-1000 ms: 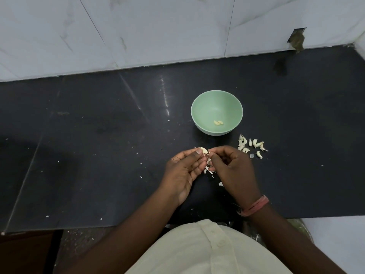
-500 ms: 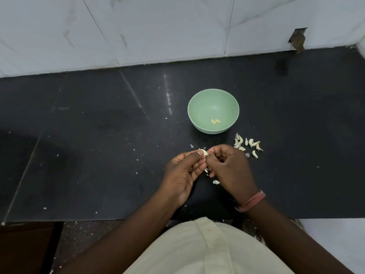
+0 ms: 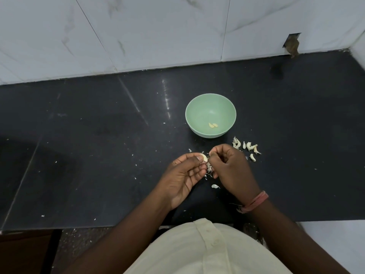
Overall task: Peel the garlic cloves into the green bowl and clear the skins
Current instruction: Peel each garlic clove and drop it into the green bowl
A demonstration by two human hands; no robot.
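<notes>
From the head view, the left hand [image 3: 184, 175] pinches a garlic clove [image 3: 205, 157] at its fingertips, fingers curled round it. The right hand [image 3: 230, 168] is curled too, nipping at what looks like a strip of skin by the clove's end. The green bowl [image 3: 199, 104] lies at about twelve o'clock from both hands, near, slightly closer to the right. Unpeeled cloves [image 3: 247, 146] sit at two o'clock, just beside the right hand.

Black stone counter [image 3: 79, 155] meets white marble wall tiles [image 3: 138, 26] — faint glare.
</notes>
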